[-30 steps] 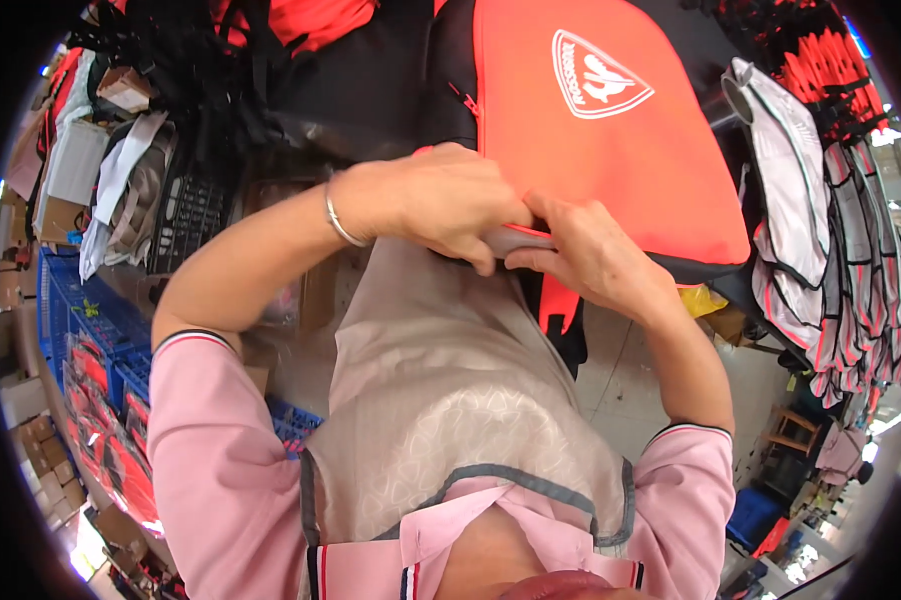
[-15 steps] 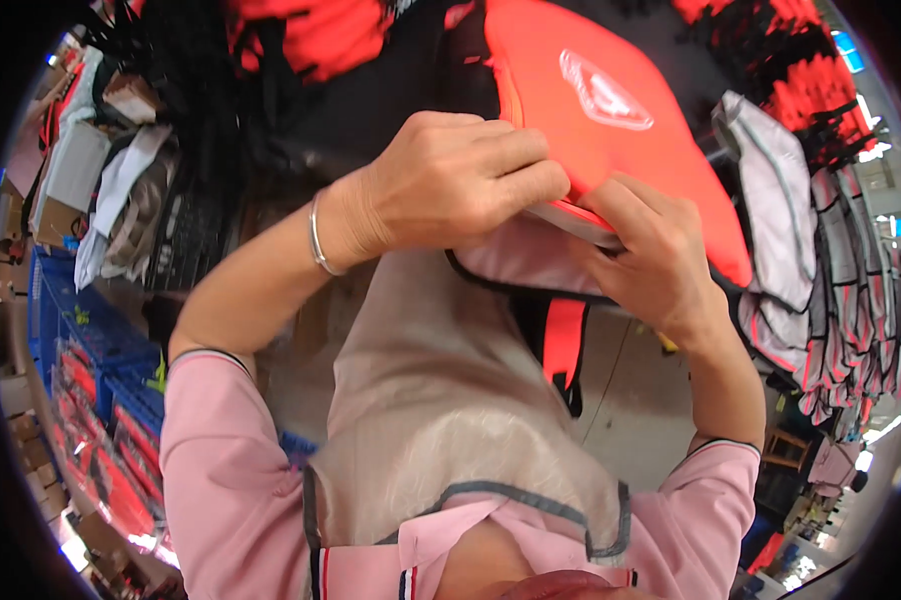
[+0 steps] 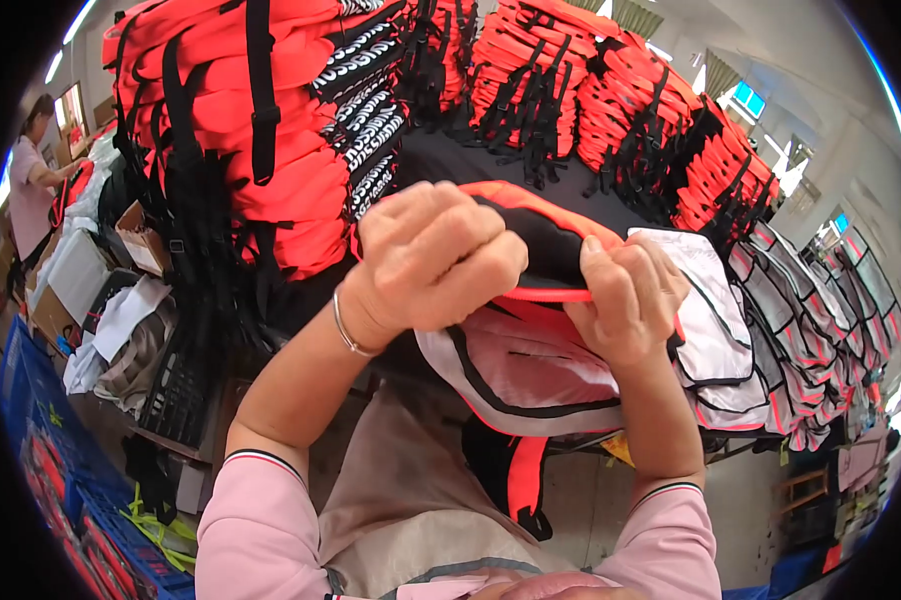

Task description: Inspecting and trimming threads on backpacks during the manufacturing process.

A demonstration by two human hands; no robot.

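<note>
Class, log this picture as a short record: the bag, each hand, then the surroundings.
Bag: orange, black and pale; dark gap showing at its edge
Left hand: curled shut at the bag's left side; exact hold hidden
Right hand: grips the bag's edge
Bracelet: silver, left wrist
Beyond: orange stacks
Right: pale panels, dark-edged
Lower left: blue crates

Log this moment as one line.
left hand: curled shut at orange-red fabric bag | right hand: pinching its rim | between hands: black fabric | beyond: stacked orange-red bags, black straps
</note>
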